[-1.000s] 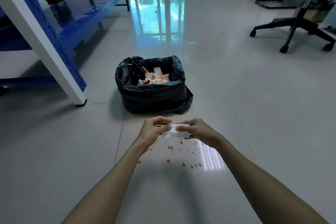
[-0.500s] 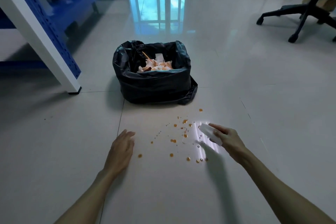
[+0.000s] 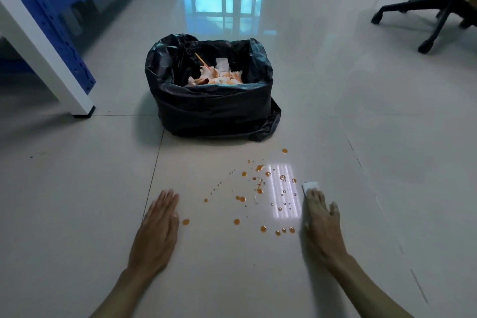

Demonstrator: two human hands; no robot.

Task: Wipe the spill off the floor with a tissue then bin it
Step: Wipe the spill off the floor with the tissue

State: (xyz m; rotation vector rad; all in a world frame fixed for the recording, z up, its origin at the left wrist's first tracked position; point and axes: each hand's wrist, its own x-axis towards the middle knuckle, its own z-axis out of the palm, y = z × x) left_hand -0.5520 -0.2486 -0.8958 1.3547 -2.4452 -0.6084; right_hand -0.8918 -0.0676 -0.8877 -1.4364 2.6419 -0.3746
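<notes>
Orange drops of the spill (image 3: 260, 196) are scattered over the pale floor tile between my two hands. My right hand (image 3: 321, 224) lies palm down on a folded white tissue (image 3: 310, 186), pressing it flat to the floor at the spill's right edge; only the tissue's far end shows past my fingertips. My left hand (image 3: 158, 230) rests flat on the floor left of the spill, fingers together, holding nothing. The bin (image 3: 214, 108), lined with a black bag, stands just beyond the spill and holds stained tissues.
A white and blue shelf leg (image 3: 64, 80) stands at the left. An office chair base (image 3: 426, 20) on castors is at the far right. A glass door reflects on the glossy floor behind the bin.
My right hand has come down from holding the tissue above the floor to pressing it flat at the spill's right edge. My left hand has settled flat on the floor.
</notes>
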